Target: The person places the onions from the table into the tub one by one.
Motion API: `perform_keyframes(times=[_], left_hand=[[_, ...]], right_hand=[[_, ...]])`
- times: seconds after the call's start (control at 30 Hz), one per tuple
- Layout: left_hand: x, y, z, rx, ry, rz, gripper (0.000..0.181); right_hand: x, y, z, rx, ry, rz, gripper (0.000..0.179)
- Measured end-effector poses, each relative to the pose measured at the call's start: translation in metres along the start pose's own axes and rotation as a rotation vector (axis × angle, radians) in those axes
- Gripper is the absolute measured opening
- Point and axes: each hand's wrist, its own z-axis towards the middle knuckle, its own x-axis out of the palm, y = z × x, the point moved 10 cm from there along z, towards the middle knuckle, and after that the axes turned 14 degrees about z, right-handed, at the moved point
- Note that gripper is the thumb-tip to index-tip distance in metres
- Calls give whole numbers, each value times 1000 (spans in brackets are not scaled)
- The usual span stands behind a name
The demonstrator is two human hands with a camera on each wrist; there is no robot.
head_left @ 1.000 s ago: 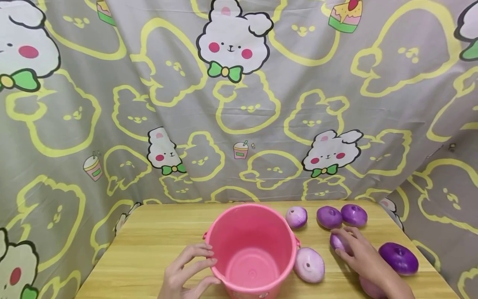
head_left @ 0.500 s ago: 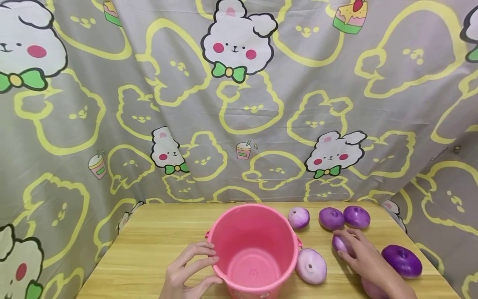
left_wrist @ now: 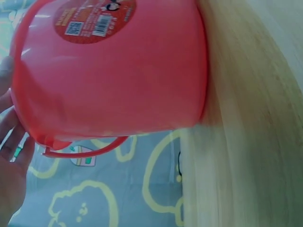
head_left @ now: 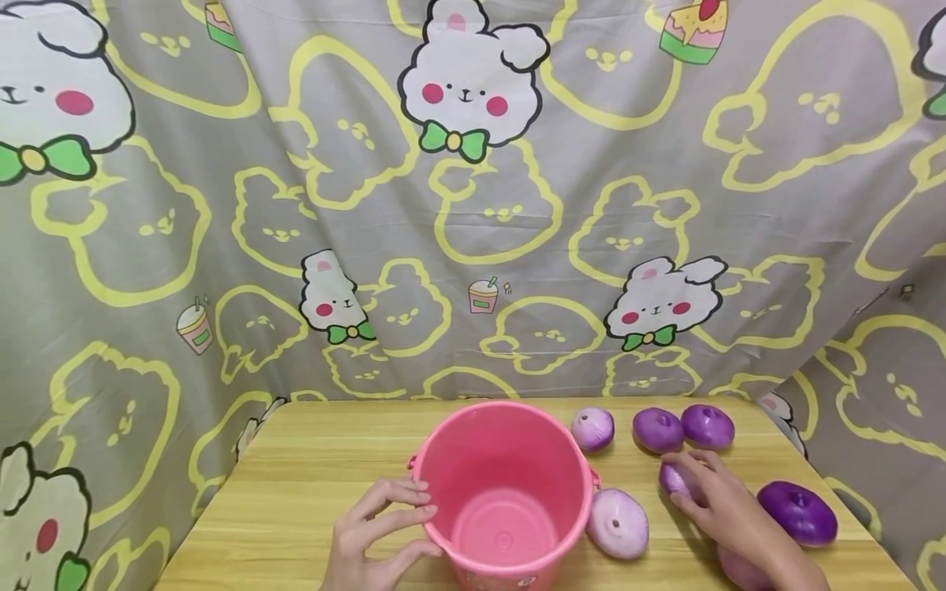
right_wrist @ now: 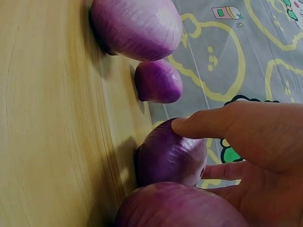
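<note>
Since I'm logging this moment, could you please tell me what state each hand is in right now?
Left hand: open, fingertips touching the pink bucket at its rim.
Right hand: holding a purple onion between thumb and fingers.

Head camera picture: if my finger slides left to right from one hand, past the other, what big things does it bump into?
Left hand, pink bucket, pale onion, right hand with its gripped onion, dark purple onion.

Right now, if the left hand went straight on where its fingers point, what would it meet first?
The pink bucket: the left hand seems to touch it, though exact contact is unclear.
</note>
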Motion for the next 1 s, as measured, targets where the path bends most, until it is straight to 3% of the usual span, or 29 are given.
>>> perform_keyframes(times=[0.27,0.7,1.0], left_hand=[[6,8,2,-132,75,-118,27],[12,13,-12,-180,107,-74,31],[17,18,-21,-279,130,-138,36]], right_hand=[[0,-2,-1,4,-4,13,50],[-3,2,0,-31,-22,19,51],[-1,-1,-1,-13,-6,35,52]])
